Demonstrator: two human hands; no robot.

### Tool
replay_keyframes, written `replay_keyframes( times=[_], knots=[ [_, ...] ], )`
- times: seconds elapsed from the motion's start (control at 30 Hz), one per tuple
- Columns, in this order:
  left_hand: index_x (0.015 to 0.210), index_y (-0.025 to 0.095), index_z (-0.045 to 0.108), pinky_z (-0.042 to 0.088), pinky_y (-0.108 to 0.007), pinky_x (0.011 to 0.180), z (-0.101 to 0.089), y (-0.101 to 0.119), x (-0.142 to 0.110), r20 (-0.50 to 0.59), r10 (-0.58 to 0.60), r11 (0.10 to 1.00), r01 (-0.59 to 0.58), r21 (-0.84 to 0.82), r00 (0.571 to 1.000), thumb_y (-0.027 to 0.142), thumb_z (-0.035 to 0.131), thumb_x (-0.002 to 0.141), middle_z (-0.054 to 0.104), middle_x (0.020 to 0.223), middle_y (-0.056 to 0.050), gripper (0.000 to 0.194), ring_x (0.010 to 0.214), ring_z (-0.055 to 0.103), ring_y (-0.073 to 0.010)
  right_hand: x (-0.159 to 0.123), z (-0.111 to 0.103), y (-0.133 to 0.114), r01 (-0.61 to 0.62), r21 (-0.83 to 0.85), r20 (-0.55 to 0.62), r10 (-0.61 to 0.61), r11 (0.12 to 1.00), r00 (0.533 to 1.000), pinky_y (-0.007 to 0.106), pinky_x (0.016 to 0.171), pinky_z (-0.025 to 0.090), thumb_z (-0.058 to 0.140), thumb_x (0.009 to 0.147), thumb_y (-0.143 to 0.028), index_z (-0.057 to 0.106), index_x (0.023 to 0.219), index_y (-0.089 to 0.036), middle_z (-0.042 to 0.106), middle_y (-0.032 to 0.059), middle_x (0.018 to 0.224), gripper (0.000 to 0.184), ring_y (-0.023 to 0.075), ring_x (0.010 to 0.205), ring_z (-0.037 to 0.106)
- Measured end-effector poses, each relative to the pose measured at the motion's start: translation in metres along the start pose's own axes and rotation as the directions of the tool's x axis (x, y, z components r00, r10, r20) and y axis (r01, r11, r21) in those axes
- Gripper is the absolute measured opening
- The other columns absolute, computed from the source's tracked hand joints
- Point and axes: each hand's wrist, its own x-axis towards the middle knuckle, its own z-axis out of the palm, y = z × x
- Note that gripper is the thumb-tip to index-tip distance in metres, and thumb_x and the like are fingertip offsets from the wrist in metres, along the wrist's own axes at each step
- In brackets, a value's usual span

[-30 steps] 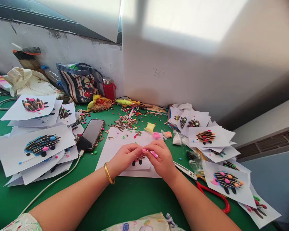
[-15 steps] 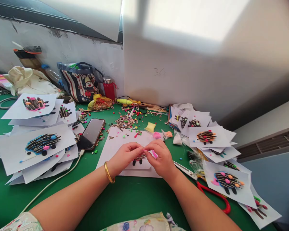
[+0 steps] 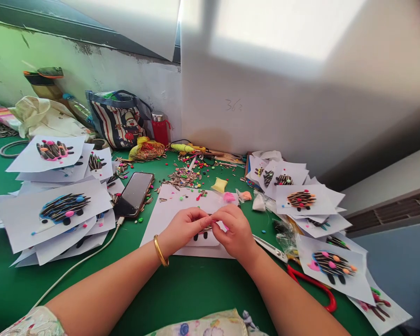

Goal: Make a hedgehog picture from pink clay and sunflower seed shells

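Note:
My left hand [image 3: 184, 228] and my right hand [image 3: 235, 231] meet fingertip to fingertip over a white sheet [image 3: 168, 210] on the green table [image 3: 182, 289]. Both pinch a small bit of pink clay [image 3: 225, 227], mostly hidden by my fingers. Under them lies a small paper with a seed hedgehog picture [image 3: 203, 233], partly covered. A gold bangle [image 3: 160, 250] is on my left wrist. Loose sunflower seeds [image 3: 184, 177] and coloured clay beads lie just beyond the sheet.
Stacks of finished hedgehog papers lie at left [image 3: 56, 214] and right [image 3: 318, 219]. A phone [image 3: 135, 193] with a white cable sits left of the sheet. Red-handled scissors [image 3: 301, 275] lie at my right forearm. A striped bag [image 3: 117, 119], red bottle [image 3: 160, 128] and clay lumps [image 3: 219, 185] stand behind.
My fingertips have drawn slightly closer together on the pink clay. The view has shifted a little; nothing else moved.

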Motion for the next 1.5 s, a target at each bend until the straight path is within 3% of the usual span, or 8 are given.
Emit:
replay_keyframes(
  times=[0.57, 0.7, 0.83, 0.97, 1.07, 1.2, 1.33, 1.5],
  knots=[
    [0.079, 0.019, 0.064, 0.042, -0.028, 0.072, 0.002, -0.001, -0.004, 0.009, 0.364, 0.82, -0.325, 0.471, 0.931, 0.035, 0.05, 0.095, 0.059, 0.078, -0.002, 0.027, 0.077, 0.053, -0.0154, -0.001, 0.003, -0.006, -0.034, -0.036, -0.002, 0.034, 0.999, 0.999, 0.035, 0.071, 0.042, 0.057, 0.079, -0.014, 0.058, 0.079, -0.023, 0.061, 0.0012, 0.074, 0.009, 0.0195, 0.077, 0.053],
    [0.094, 0.021, 0.071, 0.042, -0.03, 0.078, -0.006, 0.001, -0.005, 0.104, 0.371, 0.739, -0.361, 0.569, 0.923, 0.042, 0.045, 0.096, 0.062, 0.084, -0.005, 0.033, 0.084, 0.056, -0.019, -0.002, 0.003, -0.005, -0.117, 0.058, -0.001, 0.117, 0.991, 0.993, 0.034, 0.071, 0.043, 0.057, 0.082, -0.017, 0.057, 0.078, -0.022, 0.06, 0.0012, 0.075, 0.006, 0.0182, 0.076, 0.053],
    [0.112, 0.02, 0.069, 0.043, -0.033, 0.083, -0.015, 0.002, -0.003, 0.066, 0.394, 0.718, -0.352, 0.601, 0.917, 0.044, 0.032, 0.1, 0.066, 0.093, -0.008, 0.045, 0.092, 0.058, -0.0217, -0.002, 0.005, -0.001, -0.3, 0.236, 0.02, 0.304, 0.924, 0.953, 0.033, 0.072, 0.046, 0.057, 0.084, -0.023, 0.059, 0.081, -0.022, 0.061, 0.0011, 0.079, 0.004, 0.0165, 0.076, 0.055],
    [0.115, 0.019, 0.066, 0.041, -0.035, 0.095, -0.037, 0.006, 0.004, -0.067, 0.384, 0.6, -0.194, 0.776, 0.921, 0.045, 0.04, 0.097, 0.065, 0.107, -0.01, 0.041, 0.105, 0.057, -0.0239, -0.002, 0.009, 0.003, -0.512, 0.571, 0.127, 0.547, 0.642, 0.827, 0.033, 0.073, 0.052, 0.062, 0.084, -0.037, 0.059, 0.09, -0.022, 0.066, 0.0014, 0.082, 0.016, 0.0175, 0.078, 0.063],
    [0.128, 0.019, 0.058, 0.037, -0.043, 0.103, -0.07, 0.008, 0.01, -0.26, 0.335, 0.36, 0.132, 0.924, 0.906, 0.043, 0.057, 0.088, 0.057, 0.124, -0.014, 0.047, 0.118, 0.05, -0.032, -0.001, 0.012, 0.007, -0.544, 0.696, 0.189, 0.611, 0.469, 0.769, 0.036, 0.076, 0.054, 0.068, 0.079, -0.042, 0.061, 0.097, -0.022, 0.07, 0.0019, 0.083, 0.027, 0.0177, 0.077, 0.066],
    [0.143, 0.018, 0.04, 0.033, -0.05, 0.106, -0.117, 0.005, 0.015, -0.473, 0.228, 0.133, 0.454, 0.881, 0.851, 0.039, 0.062, 0.082, 0.035, 0.147, -0.02, 0.068, 0.134, 0.035, -0.04, -0.001, 0.014, 0.009, -0.552, 0.722, 0.209, 0.63, 0.416, 0.748, 0.037, 0.08, 0.053, 0.072, 0.075, -0.044, 0.065, 0.095, -0.021, 0.07, 0.0023, 0.083, 0.031, 0.0173, 0.077, 0.066],
    [0.15, 0.023, 0.027, 0.037, -0.052, 0.101, -0.145, 0.003, 0.021, -0.594, -0.014, 0.094, 0.592, 0.8, 0.805, 0.037, 0.058, 0.081, 0.024, 0.153, -0.022, 0.077, 0.136, 0.034, -0.0442, 0.0, 0.016, 0.006, -0.56, 0.718, 0.224, 0.625, 0.414, 0.748, 0.038, 0.081, 0.053, 0.073, 0.074, -0.046, 0.066, 0.095, -0.021, 0.07, 0.0026, 0.083, 0.034, 0.0179, 0.079, 0.066],
    [0.152, 0.021, 0.022, 0.046, -0.048, 0.091, -0.155, 0.005, 0.027, -0.62, -0.081, 0.098, 0.625, 0.774, 0.78, 0.039, 0.06, 0.076, 0.024, 0.151, -0.026, 0.087, 0.117, 0.056, -0.0419, 0.0, 0.016, 0.004, -0.543, 0.722, 0.216, 0.606, 0.429, 0.766, 0.038, 0.081, 0.053, 0.073, 0.073, -0.047, 0.065, 0.094, -0.021, 0.07, 0.0028, 0.083, 0.034, 0.0186, 0.08, 0.066]
  ],
)
